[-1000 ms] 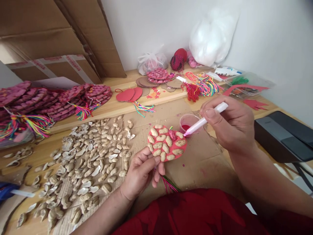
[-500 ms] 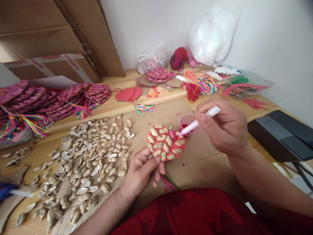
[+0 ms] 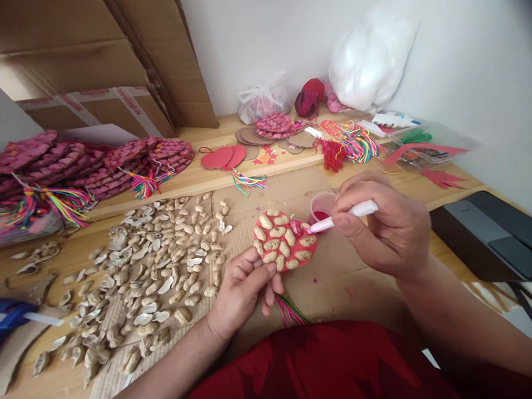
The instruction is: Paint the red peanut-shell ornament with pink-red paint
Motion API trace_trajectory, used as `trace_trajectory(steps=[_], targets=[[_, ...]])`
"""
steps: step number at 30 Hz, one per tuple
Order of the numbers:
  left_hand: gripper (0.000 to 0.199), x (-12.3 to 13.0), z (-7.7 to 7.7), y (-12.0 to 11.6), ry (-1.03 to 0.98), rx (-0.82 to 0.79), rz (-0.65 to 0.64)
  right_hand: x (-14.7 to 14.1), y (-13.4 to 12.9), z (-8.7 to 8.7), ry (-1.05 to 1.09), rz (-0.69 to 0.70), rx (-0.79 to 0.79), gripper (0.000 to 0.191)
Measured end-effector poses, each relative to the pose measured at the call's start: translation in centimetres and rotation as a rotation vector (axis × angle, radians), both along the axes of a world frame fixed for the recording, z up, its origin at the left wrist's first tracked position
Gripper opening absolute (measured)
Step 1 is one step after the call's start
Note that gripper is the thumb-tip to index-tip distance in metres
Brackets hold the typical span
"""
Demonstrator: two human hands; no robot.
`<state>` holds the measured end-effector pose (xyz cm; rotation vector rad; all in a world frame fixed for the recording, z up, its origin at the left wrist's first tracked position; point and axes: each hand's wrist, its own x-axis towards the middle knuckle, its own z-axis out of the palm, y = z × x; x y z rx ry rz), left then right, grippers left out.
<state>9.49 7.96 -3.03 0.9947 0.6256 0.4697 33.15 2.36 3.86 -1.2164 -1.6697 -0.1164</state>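
Note:
My left hand (image 3: 251,285) pinches the lower left edge of a red disc (image 3: 286,238) covered with glued-on peanut shells. Pink and green strands (image 3: 291,310) hang below the disc. Near its top, one shell (image 3: 295,227) is painted dark pink; the others are bare tan. In my right hand (image 3: 378,224) is a white paintbrush (image 3: 343,216), gripped between thumb and fingers. Its pinkish tip meets the disc's upper right edge, at a small shell. Just behind the brush stands a clear cup (image 3: 319,208) of red-pink paint, partly hidden by my right hand.
Loose peanut shells (image 3: 166,271) spread over cardboard (image 3: 332,299) on the left. A blue glue gun (image 3: 14,317) lies at the left edge. Pink-painted discs (image 3: 50,166) with tassels are stacked at back left. Red discs (image 3: 224,157) lie behind; a dark device (image 3: 482,233) sits right.
The whole view has shifted slightly, moving the scene a little to the right. My right hand has tilted the brush flatter, its tip staying by the disc's upper right edge.

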Motion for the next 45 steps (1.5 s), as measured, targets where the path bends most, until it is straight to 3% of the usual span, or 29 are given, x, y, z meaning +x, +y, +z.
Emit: trace_trajectory(steps=[30, 45], targets=[[0.025, 0.15, 0.05, -0.33, 0.058, 0.037, 0.024, -0.37, -0.17, -0.02, -0.144, -0.043, -0.001, 0.012], [0.023, 0.07, -0.11, -0.27, 0.060, 0.045, -0.006, -0.39, -0.06, -0.03, -0.108, -0.044, 0.022, 0.011]])
